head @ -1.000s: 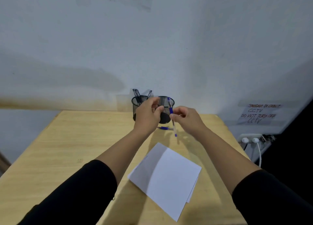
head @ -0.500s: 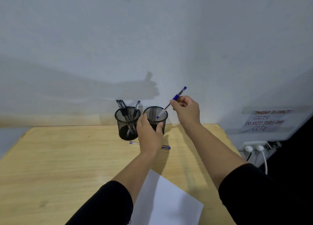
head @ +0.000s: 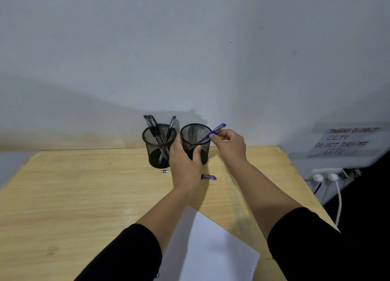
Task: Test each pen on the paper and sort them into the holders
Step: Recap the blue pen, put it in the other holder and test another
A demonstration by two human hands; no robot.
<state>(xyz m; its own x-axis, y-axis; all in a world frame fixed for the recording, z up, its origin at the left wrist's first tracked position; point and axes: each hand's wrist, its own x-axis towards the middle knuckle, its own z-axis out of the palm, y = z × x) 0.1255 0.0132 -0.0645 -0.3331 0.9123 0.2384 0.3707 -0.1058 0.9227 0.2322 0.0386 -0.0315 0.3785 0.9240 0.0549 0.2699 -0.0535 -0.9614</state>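
Two hands at the right-hand mesh holder

Two grips work on one landmark, the right-hand mesh holder point(head: 195, 142). The right hand point(head: 230, 146) pinches a blue pen point(head: 213, 131) between thumb and fingertips near its upper end, knuckles raised, wrist bent down, forearm reaching in from the lower right. The left hand point(head: 184, 166) wraps the near side of that holder, thumb on its right wall and fingers on its left, with the forearm running straight back to a black sleeve point(head: 128, 257).

The pen's long axis slants: its blue cap end points up and to the right, just past the holder's rim, while its lower end dips inside the rim, seen only dimly through the mesh. The tip cannot be made out.

Just left of the holder, and close enough that touching or not cannot be told, stands a second mesh holder point(head: 159, 145) with three dark pens point(head: 157, 130) leaning in it. In front of the landmark holder, a second blue pen point(head: 207, 177) lies flat on the tabletop point(head: 73, 196), crosswise; the left hand covers its middle, so only both ends show. Nearer the person, white paper point(head: 213, 251) lies on the tabletop, cut off by the lower edge and partly hidden by the left forearm. Far right of the holder, a handwritten notice point(head: 344, 141) on the wall reads partly "DO NOT TURN OFF CCTV", above two white plugs point(head: 325, 177).
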